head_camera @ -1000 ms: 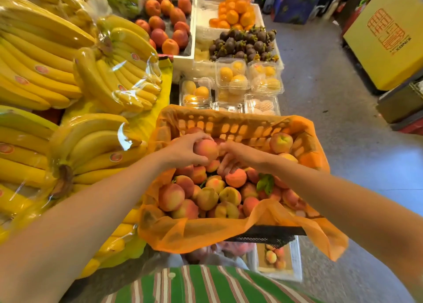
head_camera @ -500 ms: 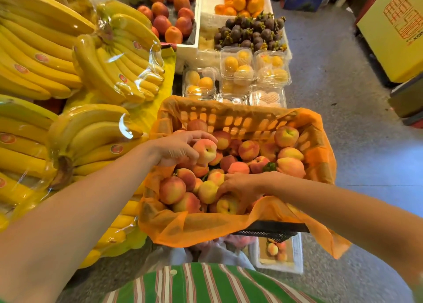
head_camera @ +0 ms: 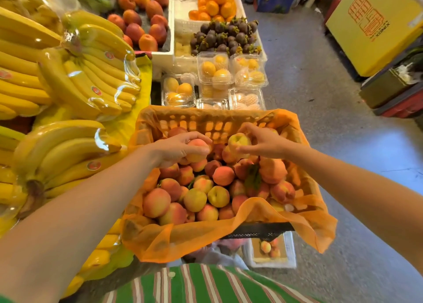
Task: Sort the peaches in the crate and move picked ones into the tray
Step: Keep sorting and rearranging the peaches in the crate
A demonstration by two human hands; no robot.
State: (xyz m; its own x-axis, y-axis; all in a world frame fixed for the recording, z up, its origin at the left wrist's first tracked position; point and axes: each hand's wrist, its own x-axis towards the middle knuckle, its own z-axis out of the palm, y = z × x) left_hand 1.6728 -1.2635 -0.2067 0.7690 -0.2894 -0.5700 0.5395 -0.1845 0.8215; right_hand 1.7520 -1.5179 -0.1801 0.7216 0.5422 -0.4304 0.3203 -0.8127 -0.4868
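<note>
Over the far half of the crate [head_camera: 206,124], which is lined with orange mesh [head_camera: 229,229] and heaped with peaches [head_camera: 207,188], the left hand [head_camera: 176,150] curls around a reddish peach [head_camera: 197,150]. The right hand [head_camera: 266,142] pinches a yellow-green peach [head_camera: 239,141]. Below the crate's near right corner, a white tray [head_camera: 291,250] holds a few small peaches [head_camera: 266,246]. Clear boxes [head_camera: 215,68] beyond hold yellow fruit.

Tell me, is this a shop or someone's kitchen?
Most likely a fruit stall or market: wrapped banana bunches piled on the left, clear boxes of yellow fruit, and a crate full of peaches.
</note>
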